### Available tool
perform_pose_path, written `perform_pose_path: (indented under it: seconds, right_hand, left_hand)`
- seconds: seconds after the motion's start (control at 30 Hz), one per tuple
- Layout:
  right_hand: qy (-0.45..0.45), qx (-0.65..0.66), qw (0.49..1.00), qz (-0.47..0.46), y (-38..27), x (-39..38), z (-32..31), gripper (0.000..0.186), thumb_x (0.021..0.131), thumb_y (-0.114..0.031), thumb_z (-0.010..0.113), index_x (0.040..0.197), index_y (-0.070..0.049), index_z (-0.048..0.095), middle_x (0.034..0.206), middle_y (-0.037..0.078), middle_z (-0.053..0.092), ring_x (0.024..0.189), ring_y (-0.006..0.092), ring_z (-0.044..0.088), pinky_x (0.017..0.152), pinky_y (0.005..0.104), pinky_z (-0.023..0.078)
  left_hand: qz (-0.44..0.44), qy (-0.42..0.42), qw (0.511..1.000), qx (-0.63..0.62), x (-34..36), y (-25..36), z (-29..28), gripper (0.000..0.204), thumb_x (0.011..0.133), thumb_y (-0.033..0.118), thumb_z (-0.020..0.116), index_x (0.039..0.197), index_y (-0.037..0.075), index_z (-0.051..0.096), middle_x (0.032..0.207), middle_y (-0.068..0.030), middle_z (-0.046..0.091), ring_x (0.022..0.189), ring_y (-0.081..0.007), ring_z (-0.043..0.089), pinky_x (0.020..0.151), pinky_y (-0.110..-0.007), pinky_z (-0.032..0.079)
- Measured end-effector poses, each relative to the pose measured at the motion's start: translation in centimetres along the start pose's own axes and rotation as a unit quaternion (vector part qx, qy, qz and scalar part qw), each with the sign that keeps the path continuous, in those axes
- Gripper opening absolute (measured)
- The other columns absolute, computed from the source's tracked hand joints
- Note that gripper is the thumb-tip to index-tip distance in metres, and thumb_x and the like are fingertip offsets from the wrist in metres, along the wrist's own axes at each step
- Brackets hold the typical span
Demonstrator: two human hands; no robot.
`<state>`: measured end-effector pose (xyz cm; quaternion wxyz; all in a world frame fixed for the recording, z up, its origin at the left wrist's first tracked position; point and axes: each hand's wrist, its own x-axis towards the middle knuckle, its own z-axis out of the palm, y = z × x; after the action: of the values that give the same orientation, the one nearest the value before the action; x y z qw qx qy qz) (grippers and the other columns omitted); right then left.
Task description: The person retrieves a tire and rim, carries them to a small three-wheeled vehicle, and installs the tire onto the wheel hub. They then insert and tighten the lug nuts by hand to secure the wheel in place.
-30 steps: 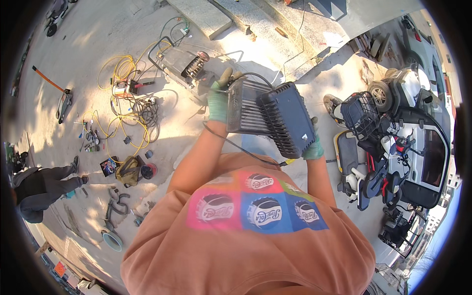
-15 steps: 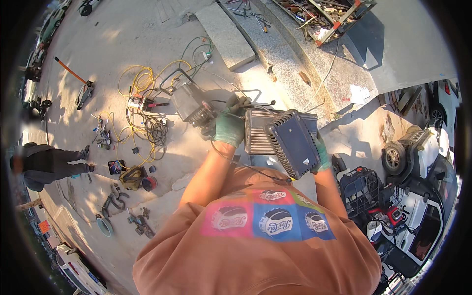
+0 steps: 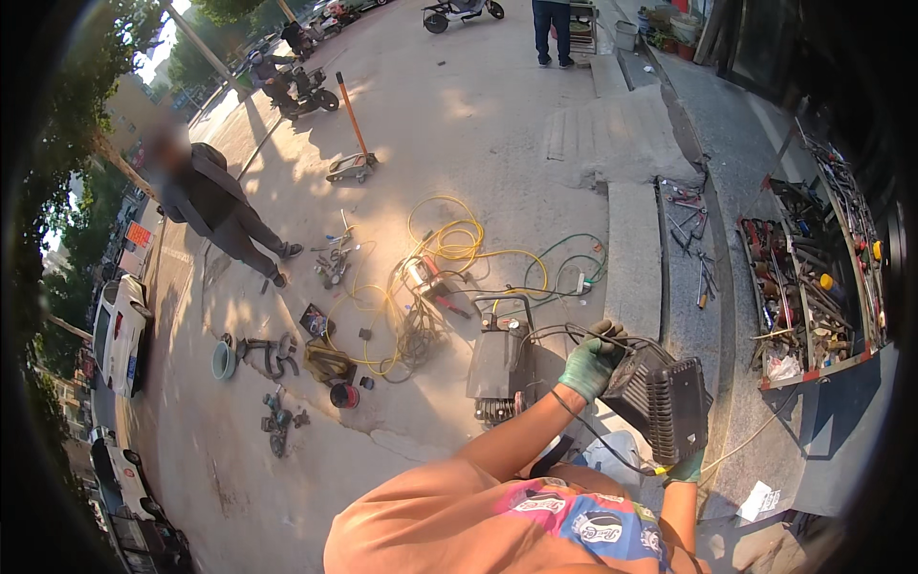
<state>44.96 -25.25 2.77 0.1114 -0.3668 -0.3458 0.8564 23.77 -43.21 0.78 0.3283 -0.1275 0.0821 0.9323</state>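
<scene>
Both of your gloved hands are on the black finned box [image 3: 660, 400], which you hold up in front of your chest, above the pavement. Your left hand [image 3: 591, 362] is closed over the box's upper left corner, its green-gloved fingers curled around the edge where thin black cables [image 3: 564, 335] loop up and over. Your right hand [image 3: 685, 468] sits under the box's lower right corner, mostly hidden behind it; only a bit of green glove shows, so you cannot tell how tightly it is closed, though it bears on the box from below. A black lead [image 3: 598, 435] hangs from the box past your left forearm. Just left of the box, on the ground, stands a grey metal machine [image 3: 497, 365] with a knob on top. Farther left of the box lie coils of yellow cable [image 3: 449, 244] tangled with black leads, and a green wire [image 3: 574, 258] loops above the machine. Well left of the box sits a small round teal bowl [image 3: 224, 361]; what is in it cannot be made out. Right of the box, past the stone kerb [image 3: 633, 253], an open tool tray [image 3: 813, 277] is packed with hand tools, some with red handles, laid in rows. Far to the upper left of the box a person in dark clothes [image 3: 212, 206] stands on the pavement.
</scene>
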Motion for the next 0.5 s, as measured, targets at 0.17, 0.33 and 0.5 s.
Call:
perform_pose_path:
  seconds: [0.17,0.33,0.5]
  right_hand:
    - [-0.033,0.003,0.999,0.014,-4.9,8.3,1.7,0.049,0.091,-0.030,0.056,0.133,-0.006,0.044,0.119,0.009,0.058,0.102,0.0205,0.060,0.082,0.0349,0.052]
    - [-0.096,-0.015,0.995,0.031,-10.4,16.1,3.8,0.051,0.091,-0.033,0.056,0.133,-0.006,0.044,0.120,0.009,0.058,0.103,0.0210,0.060,0.083,0.0355,0.052]
    - [-0.161,-0.065,0.983,0.063,-16.4,22.5,7.4,0.052,0.091,-0.035,0.055,0.133,-0.006,0.044,0.121,0.009,0.057,0.103,0.0215,0.059,0.083,0.0360,0.052]
  left_hand:
    - [0.000,0.000,1.000,0.017,6.3,-0.8,4.5,0.045,0.075,0.001,0.062,0.118,0.007,0.049,0.115,-0.0137,0.055,0.102,-0.0277,0.055,0.095,-0.038,0.045]
    - [0.057,0.040,0.997,-0.014,13.1,-1.0,7.7,0.021,0.087,0.026,0.064,0.095,0.008,0.060,0.094,-0.0093,0.063,0.090,-0.0254,0.058,0.090,-0.043,0.045]
    - [0.095,0.060,0.992,-0.049,17.3,-1.4,10.0,0.023,0.092,0.029,0.057,0.095,0.007,0.060,0.094,-0.0110,0.062,0.089,-0.0261,0.058,0.090,-0.044,0.046]
